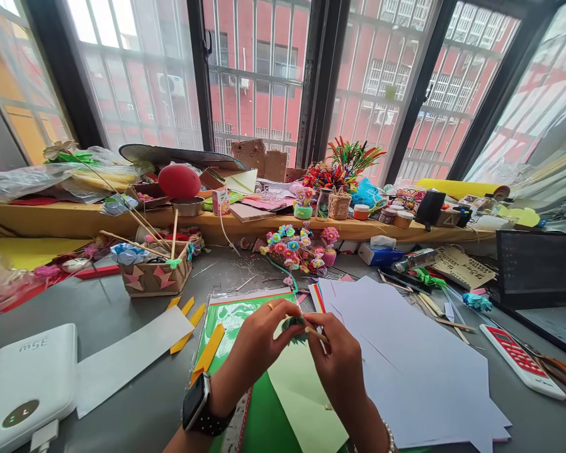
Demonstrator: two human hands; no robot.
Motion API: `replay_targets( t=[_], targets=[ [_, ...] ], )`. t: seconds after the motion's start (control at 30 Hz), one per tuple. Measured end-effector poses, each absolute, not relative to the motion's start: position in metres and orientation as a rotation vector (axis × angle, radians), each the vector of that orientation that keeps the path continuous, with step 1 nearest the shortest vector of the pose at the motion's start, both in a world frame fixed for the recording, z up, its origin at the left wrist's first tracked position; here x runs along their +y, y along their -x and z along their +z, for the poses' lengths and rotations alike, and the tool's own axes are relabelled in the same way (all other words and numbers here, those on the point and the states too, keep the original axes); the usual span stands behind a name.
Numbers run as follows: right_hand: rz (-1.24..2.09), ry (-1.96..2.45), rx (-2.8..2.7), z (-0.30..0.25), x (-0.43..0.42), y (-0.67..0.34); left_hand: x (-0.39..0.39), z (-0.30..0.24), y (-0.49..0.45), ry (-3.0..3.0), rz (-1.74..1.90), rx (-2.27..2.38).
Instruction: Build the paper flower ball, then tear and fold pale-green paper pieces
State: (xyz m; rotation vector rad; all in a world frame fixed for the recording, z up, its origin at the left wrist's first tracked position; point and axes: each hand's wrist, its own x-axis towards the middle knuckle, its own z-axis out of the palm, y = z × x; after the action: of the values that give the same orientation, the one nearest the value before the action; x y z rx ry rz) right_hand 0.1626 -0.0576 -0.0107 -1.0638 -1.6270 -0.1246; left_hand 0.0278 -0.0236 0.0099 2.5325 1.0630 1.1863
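Fingers (281, 308) pinching — left hand (260, 330), green piece (292, 323); right hand (342, 352), stick (316, 335) — near the edge of white sheets (410, 352).

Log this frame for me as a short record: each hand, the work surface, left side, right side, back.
Left hand: the left hand pinches a small dark green piece; a watch is on that wrist
Right hand: the right hand holds a thin stick at the piece
Below hands: light green sheet over a green packet
Left side: white power bank, cardboard box with sticks
Right side: white paper sheets, red-and-white calculator, laptop
Back: colourful craft flowers
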Motion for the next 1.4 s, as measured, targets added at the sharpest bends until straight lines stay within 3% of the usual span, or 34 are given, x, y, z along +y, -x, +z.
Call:
replay_targets(
  t=[0.53,0.8,1.13,1.4],
  targets=[
    [0.066,1.034,-1.816,-0.010,-0.057,-0.171,-0.017,0.016,-0.018,-2.373,1.168,0.870],
    [0.084,1.011,-1.886,-0.011,-0.055,-0.179,-0.019,0.022,-0.008,-2.209,0.821,0.701],
    [0.468,1.055,-1.948,-0.004,-0.058,-0.176,-0.018,0.021,-0.003,-2.182,0.743,0.773],
    [0.548,1.042,-1.909,-0.002,-0.057,-0.182,-0.018,0.022,-0.003,-2.086,0.737,0.782]
  ],
)
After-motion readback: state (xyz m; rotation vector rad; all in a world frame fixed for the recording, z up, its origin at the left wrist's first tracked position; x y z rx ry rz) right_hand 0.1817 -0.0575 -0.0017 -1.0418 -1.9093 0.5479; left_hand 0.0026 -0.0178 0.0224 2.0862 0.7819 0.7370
